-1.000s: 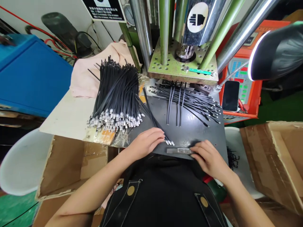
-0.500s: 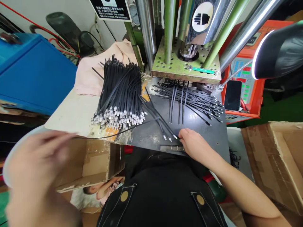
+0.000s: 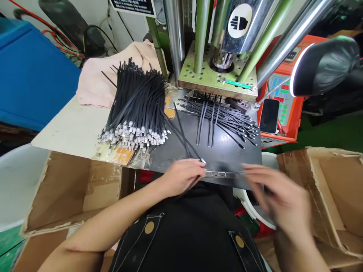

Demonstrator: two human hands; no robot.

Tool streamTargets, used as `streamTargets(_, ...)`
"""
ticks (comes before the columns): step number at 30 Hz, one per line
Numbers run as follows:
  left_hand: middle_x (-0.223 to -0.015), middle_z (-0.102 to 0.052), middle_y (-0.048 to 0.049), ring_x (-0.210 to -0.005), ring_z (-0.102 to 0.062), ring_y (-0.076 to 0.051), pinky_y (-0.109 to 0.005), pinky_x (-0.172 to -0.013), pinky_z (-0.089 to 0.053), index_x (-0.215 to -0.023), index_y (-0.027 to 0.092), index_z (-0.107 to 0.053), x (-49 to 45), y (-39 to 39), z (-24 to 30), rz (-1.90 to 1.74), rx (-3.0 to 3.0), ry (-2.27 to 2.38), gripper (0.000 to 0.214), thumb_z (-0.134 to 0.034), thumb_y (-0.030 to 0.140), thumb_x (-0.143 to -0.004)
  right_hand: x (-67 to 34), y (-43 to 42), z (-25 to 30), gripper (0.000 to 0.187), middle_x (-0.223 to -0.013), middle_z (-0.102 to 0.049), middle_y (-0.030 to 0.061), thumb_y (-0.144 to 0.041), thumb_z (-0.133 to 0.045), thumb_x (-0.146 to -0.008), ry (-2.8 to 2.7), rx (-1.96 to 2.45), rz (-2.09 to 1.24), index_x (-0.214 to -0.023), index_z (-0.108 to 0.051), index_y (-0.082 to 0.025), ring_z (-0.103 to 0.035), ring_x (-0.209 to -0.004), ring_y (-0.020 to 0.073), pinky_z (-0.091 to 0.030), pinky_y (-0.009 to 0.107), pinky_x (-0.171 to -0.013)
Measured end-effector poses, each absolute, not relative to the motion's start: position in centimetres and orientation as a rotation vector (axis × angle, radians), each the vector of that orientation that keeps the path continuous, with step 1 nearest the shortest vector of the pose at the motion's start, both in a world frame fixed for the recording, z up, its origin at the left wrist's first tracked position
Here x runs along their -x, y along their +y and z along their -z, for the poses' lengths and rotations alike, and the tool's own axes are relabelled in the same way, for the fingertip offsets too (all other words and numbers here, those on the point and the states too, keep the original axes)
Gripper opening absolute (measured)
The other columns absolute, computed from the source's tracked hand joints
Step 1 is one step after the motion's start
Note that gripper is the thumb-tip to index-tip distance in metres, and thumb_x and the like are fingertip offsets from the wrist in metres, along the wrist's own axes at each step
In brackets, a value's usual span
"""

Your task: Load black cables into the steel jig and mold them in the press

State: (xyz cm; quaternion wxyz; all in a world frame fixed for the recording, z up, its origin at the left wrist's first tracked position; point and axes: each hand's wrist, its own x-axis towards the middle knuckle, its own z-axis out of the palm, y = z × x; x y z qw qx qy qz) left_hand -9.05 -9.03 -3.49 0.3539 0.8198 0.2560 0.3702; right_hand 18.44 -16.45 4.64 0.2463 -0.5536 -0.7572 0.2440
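A: Change since half a second back?

B: The hands have swapped places. The left hand was out over the left box and is back at the near edge of the surface. The right hand was on the bar and has swung off past the right edge, blurred.

A: Grips?

B: Left grip is together on a few cables, tips just ahead of its fingertips, and one strand trails back under the palm. Right grip: cannot tell, motion blur.

A: Meaning for the work?

B: The cables are now in the left hand. The bar lies untouched just right of that grip, along the near edge.

A: Room and edges?

B: There is bare surface ahead of the left grip, up to the strands under the press. The bundle is ahead-left, well apart. The loose pile is ahead-right. The right grip hangs off the surface, with the right box just beyond and a white tub below it
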Motion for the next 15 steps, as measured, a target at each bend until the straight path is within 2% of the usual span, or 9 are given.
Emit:
streamTargets(2,-0.085,-0.072,0.0023,-0.085,-0.070,-0.011,-0.031,-0.100,-0.050,-0.086,0.019,-0.061,7.1,-9.7,4.1,-0.791,-2.085,0.667,0.014,-0.055,0.006,-0.088,-16.2,-15.3,-1.3,0.018,-0.091,-0.072,0.0037,-0.013,-0.055,-0.092,-2.022,1.332,-0.718,-0.096,-0.067,-0.026,-0.070,-0.093,0.0208,-0.059,0.035,-0.083)
streamTargets(3,-0.083,-0.071,0.0028,-0.079,-0.068,-0.010,-0.029,-0.096,-0.051,-0.086,0.019,-0.060,6.6,-9.8,4.1,-0.712,-2.066,0.700,0.012,-0.056,0.008,-0.086,-15.5,-14.8,0.1,0.017,-0.086,-0.072,0.0030,-0.012,-0.056,-0.092,-1.991,1.277,-0.744,-0.093,-0.067,-0.024,-0.071,-0.089,0.0188,-0.059,0.032,-0.082)
streamTargets(6,-0.076,-0.063,0.0025,-0.071,-0.061,-0.012,-0.023,-0.069,-0.050,-0.084,0.020,-0.055,6.3,-9.7,3.2,-0.524,-2.073,0.803,0.010,-0.057,0.011,-0.081,-14.9,-14.2,2.4,0.014,-0.087,-0.072,0.0048,-0.011,-0.054,-0.092,-2.013,1.249,-0.747,-0.091,-0.065,-0.020,-0.070,-0.088,0.0171,-0.058,0.028,-0.078)
streamTargets(8,-0.072,-0.059,0.0020,-0.068,-0.058,-0.014,-0.023,-0.061,-0.045,-0.083,0.020,-0.051,6.1,-9.7,2.4,-0.473,-2.151,0.835,0.013,-0.053,0.009,-0.078,-14.9,-14.5,2.1,0.015,-0.091,-0.072,0.0076,-0.010,-0.052,-0.094,-2.181,1.244,-0.669,-0.091,-0.064,-0.017,-0.069,-0.090,0.0189,-0.057,0.030,-0.078)
streamTargets(12,-0.069,-0.058,-0.0004,-0.066,-0.058,-0.017,-0.028,-0.066,-0.046,-0.085,0.020,-0.048,5.4,-10.1,1.4,-0.478,-2.325,0.883,0.017,-0.042,0.005,-0.078,-14.1,-14.9,0.7,0.022,-0.089,-0.069,0.0112,-0.009,-0.046,-0.095,-2.495,1.317,-0.498,-0.086,-0.065,-0.015,-0.065,-0.083,0.0226,-0.055,0.034,-0.074)
streamTargets(15,-0.071,-0.060,-0.0020,-0.068,-0.060,-0.020,-0.030,-0.068,-0.047,-0.089,0.019,-0.047,5.1,-10.2,1.2,-0.352,-2.363,0.869,0.018,-0.041,0.005,-0.079,-14.4,-14.0,0.2,0.024,-0.089,-0.068,0.0101,-0.009,-0.045,-0.095,-2.525,1.333,-0.636,-0.088,-0.067,-0.016,-0.064,-0.081,0.0211,-0.054,0.032,-0.074)
